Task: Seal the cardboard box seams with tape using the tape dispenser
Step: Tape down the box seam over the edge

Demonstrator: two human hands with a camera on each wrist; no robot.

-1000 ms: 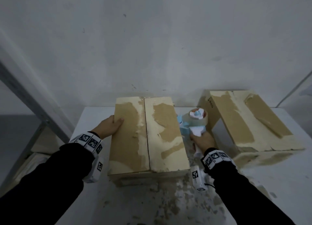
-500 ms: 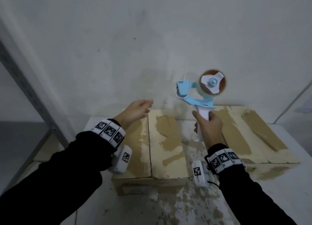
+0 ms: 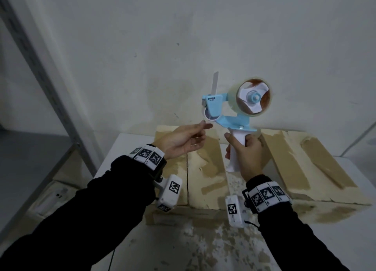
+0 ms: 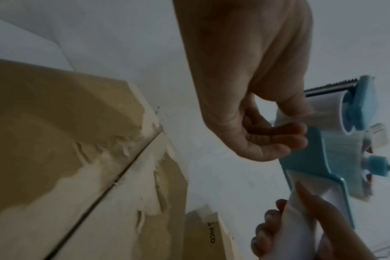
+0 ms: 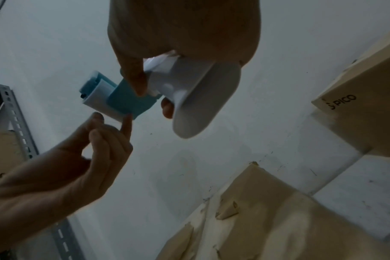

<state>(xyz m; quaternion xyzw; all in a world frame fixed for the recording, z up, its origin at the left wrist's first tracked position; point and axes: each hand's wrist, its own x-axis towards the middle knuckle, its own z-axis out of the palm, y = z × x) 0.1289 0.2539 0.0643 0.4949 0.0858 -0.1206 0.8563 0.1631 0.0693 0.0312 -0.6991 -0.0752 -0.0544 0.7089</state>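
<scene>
A blue tape dispenser with a clear tape roll is held upright in the air above the table. My right hand grips its white handle. My left hand is at the dispenser's front, where thumb and index finger pinch the tape's loose end at the white roller. The other fingers are curled. Below lies the cardboard box, flaps closed, its centre seam bare. Its top paper is torn in patches.
A second cardboard box lies to the right on the white table, close to the wall. A grey metal shelf upright stands at the left, with more boxes low behind it. The table's front is scuffed.
My right hand lifted the dispenser from the table beside the box into the air. My left hand left the box's left edge and rose to the dispenser's roller.
</scene>
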